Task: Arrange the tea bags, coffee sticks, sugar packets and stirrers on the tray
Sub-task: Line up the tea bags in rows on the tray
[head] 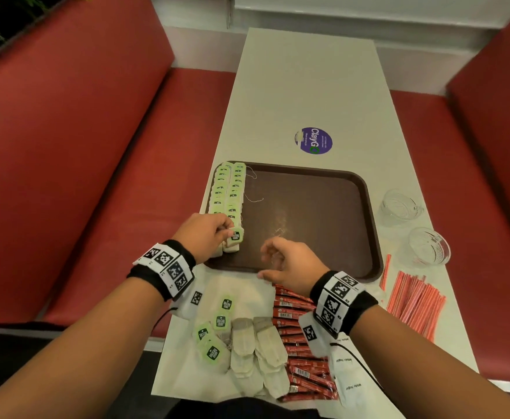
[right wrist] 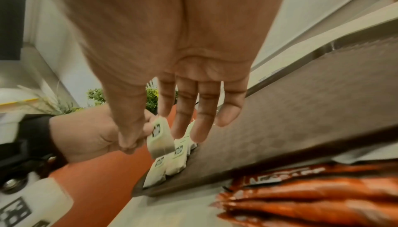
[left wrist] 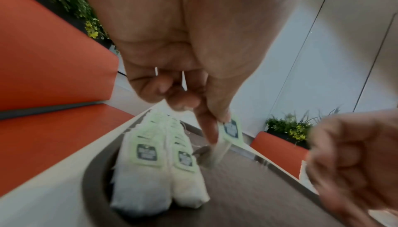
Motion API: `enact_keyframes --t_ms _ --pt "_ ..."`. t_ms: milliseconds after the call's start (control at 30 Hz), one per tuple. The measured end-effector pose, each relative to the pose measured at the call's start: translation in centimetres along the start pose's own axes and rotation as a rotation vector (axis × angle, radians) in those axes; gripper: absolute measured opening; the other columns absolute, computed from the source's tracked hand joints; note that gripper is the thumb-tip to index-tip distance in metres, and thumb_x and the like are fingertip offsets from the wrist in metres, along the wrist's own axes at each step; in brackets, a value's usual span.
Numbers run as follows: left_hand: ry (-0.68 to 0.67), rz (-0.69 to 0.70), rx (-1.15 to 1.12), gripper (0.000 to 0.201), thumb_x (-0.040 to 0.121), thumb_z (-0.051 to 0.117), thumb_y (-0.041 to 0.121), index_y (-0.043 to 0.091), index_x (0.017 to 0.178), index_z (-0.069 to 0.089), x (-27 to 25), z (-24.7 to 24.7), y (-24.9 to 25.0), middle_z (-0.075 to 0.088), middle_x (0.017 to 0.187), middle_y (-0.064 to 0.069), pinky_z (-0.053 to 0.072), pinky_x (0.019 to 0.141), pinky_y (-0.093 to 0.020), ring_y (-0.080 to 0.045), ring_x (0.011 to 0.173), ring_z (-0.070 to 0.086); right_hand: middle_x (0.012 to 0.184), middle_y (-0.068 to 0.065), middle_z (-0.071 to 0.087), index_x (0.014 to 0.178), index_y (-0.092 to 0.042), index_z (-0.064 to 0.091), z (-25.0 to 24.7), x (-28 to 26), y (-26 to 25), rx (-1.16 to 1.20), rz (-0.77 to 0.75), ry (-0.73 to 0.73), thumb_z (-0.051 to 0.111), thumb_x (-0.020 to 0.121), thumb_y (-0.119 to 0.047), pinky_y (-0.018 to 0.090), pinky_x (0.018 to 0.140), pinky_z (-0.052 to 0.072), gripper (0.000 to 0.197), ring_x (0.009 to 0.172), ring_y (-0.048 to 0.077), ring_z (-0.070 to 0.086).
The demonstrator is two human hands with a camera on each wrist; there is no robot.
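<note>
On desk (head: 308, 95): tray (head: 323, 213), centre.
Tray: two rows of tea bags (head: 228, 192) along its left edge.
Left hand (head: 202, 234): fingers pinch one tea bag (head: 235, 237) just above near row end.
Right hand (head: 290, 266): fingers relaxed, holding nothing, over tray's near edge.
Near desk edge: loose tea bags (head: 247, 349), coffee sticks (head: 302, 352).

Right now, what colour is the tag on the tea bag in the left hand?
Light green with a dark logo: tea bag, pinched by left hand; head view shows it best.
</note>
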State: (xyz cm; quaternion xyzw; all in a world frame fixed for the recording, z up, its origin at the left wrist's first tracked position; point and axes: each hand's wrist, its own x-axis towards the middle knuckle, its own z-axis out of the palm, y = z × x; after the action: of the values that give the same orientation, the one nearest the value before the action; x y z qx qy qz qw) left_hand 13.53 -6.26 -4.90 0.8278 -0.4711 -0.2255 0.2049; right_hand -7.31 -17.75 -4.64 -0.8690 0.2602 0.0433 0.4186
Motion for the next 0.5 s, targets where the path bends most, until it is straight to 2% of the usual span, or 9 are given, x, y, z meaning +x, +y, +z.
enact_keyframes --t_ms 100,167,300,433,500 --pt "-0.121 -0.065 0.079 0.011 0.097 0.061 0.028 0.022 0.101 0.069 0.7 0.7 -1.2 0.066 0.086 0.008 0.046 0.072 -0.023 -0.011 0.079 0.06 0.094 -0.016 0.064 0.106 -0.027 0.065 0.0 -1.4 0.2 -0.127 -0.04 -0.104 0.082 0.079 -0.039 0.023 0.077 0.05 0.035 0.08 0.002 0.058" --pt "-0.132 -0.092 0.1 0.012 0.097 0.061 0.03 0.023 0.102 0.069 1.3 1.3 -1.7 0.066 0.088 0.008 0.047 0.074 -0.026 -0.012 0.081 0.06 0.102 -0.013 0.067 0.108 -0.026 0.068 0.2 -2.2 0.5 -0.193 -0.059 -0.153 0.082 0.078 -0.041 0.026 0.082 0.051 0.036 0.09 0.006 0.061" --pt "-0.059 -0.127 0.147 0.015 0.097 0.06 0.033 0.025 0.104 0.07 2.3 1.9 -1.8 0.07 0.095 0.005 0.055 0.086 -0.037 -0.017 0.09 0.063 0.108 -0.013 0.067 0.109 -0.029 0.07 0.7 -3.6 1.0 -0.295 -0.088 -0.228 0.08 0.08 -0.043 0.029 0.089 0.049 0.035 0.1 0.008 0.057" --pt "-0.063 -0.172 0.208 0.016 0.095 0.061 0.034 0.027 0.107 0.069 2.6 2.2 -1.8 0.07 0.104 0.002 0.055 0.088 -0.039 -0.021 0.096 0.064 0.116 -0.011 0.064 0.112 -0.032 0.07 1.6 -4.9 1.3 -0.368 -0.102 -0.287 0.08 0.076 -0.052 0.034 0.097 0.045 0.042 0.111 0.012 0.051" --pt "-0.08 -0.18 0.264 0.021 0.094 0.063 0.034 0.027 0.113 0.067 2.6 2.4 -1.7 0.07 0.108 0.001 0.055 0.087 -0.039 -0.022 0.098 0.064 0.118 -0.009 0.061 0.113 -0.033 0.069 2.2 -5.5 1.3 -0.418 -0.139 -0.318 0.081 0.072 -0.055 0.036 0.098 0.043 0.048 0.112 0.015 0.048"
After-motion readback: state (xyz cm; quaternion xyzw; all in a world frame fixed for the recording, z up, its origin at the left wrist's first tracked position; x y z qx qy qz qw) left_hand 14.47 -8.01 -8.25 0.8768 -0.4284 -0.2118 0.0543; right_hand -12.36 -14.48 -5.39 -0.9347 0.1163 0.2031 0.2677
